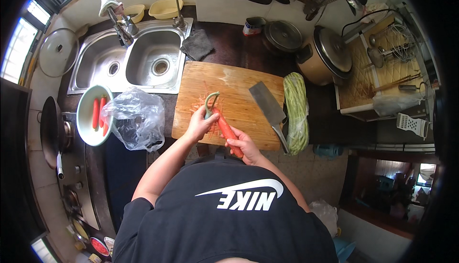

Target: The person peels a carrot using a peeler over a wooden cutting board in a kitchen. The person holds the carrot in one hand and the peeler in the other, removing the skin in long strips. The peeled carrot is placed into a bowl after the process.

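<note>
My left hand [197, 125] is closed round the pale green handle of a peeler [209, 104], whose curved head lies against the upper end of a carrot [226, 129]. The lower end of that carrot is gripped by my right hand [247, 146], so it slants toward me over the near edge of a wooden cutting board [234, 78]. Thin orange peelings [201, 103] are scattered on the board beneath and beside my left hand. To the right, a cleaver [267, 102] lies flat on the board, its handle reaching past the edge.
A bundle of green long beans [296, 114] lies right of the board. On the left are a clear plastic bag [138, 119] and a pale bowl [86, 136] of carrots. Behind stand a double sink [125, 67], a grey cloth [197, 45], a lidded pan [283, 35] and a cooker [330, 47].
</note>
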`<state>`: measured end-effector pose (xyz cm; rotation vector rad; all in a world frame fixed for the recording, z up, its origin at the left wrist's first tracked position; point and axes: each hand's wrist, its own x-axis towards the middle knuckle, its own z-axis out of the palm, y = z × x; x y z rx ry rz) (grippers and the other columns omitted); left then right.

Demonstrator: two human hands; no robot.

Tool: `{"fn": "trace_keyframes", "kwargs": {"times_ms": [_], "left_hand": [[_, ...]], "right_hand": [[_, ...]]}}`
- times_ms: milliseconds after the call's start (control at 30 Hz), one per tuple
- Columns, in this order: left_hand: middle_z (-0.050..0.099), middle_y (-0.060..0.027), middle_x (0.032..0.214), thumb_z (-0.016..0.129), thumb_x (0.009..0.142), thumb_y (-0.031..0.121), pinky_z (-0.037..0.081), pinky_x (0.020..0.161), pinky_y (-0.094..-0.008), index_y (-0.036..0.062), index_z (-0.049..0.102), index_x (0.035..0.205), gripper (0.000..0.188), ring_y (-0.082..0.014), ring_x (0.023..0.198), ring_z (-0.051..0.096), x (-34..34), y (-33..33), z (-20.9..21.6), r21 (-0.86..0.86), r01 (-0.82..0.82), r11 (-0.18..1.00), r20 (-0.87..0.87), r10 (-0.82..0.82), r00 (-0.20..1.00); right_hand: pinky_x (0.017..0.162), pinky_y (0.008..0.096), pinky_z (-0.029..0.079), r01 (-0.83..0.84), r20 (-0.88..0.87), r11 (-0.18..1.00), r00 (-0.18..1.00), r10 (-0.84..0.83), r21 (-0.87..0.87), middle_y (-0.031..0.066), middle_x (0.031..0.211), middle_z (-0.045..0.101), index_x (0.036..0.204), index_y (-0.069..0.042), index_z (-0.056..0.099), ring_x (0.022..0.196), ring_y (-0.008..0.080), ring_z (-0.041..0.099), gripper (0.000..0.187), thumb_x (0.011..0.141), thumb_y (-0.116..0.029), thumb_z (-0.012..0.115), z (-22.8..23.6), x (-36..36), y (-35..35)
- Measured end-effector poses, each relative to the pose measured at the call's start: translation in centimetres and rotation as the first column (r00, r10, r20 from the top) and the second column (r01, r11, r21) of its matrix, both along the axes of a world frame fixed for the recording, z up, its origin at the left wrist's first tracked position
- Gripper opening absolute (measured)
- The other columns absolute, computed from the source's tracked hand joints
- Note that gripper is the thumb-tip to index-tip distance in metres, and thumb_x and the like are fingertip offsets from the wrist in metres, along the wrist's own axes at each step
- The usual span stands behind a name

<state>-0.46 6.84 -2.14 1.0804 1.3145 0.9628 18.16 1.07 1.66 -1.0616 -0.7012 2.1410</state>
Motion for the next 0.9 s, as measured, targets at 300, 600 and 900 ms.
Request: {"fn": "trace_keyframes", "kwargs": {"times_ms": [300,600,900], "left_hand": [[0.061,-0.0132,0.072,0.067,0.08,0.024,0.047,0.059,-0.0349,0.0037,0.055,0.106,0.035,-0.0249,0.063,0.06,-2.5,0.9,-2.5,0.102,0.084,0.991,-0.517,-0.019,0.856],[0.056,-0.0143,0.067,0.056,0.085,0.022,0.046,0.053,-0.0426,0.0054,0.048,0.083,0.019,-0.0329,0.059,0.058,0.4,-3.7,1.8,0.427,0.507,0.749,-0.723,-0.055,0.689],[0.057,-0.0153,0.071,0.053,0.086,0.019,0.047,0.053,-0.0438,0.0048,0.047,0.084,0.016,-0.0337,0.061,0.059,-1.2,-1.2,1.0,0.298,0.459,0.837,-0.817,-0.025,0.576]], "right_hand": [[0.051,0.0194,0.047,0.109,-0.065,0.988,0.991,-0.116,-0.106,0.0064,0.099,0.059,0.134,-0.008,0.037,0.069,0.0079,0.055,0.042,0.096,-0.025,0.041,0.1,0.1,-0.1],[0.06,0.0222,0.047,0.199,0.018,0.979,0.98,-0.199,-0.031,0.002,0.098,0.057,0.133,-0.011,0.041,0.075,0.0099,0.055,0.041,0.093,-0.019,0.047,-1.4,-0.5,-0.3],[0.057,0.0199,0.046,0.083,0.011,0.996,0.997,-0.083,-0.036,0.002,0.1,0.056,0.136,-0.011,0.038,0.074,0.0081,0.053,0.046,0.091,-0.017,0.046,-1.3,0.4,-0.2]]}}
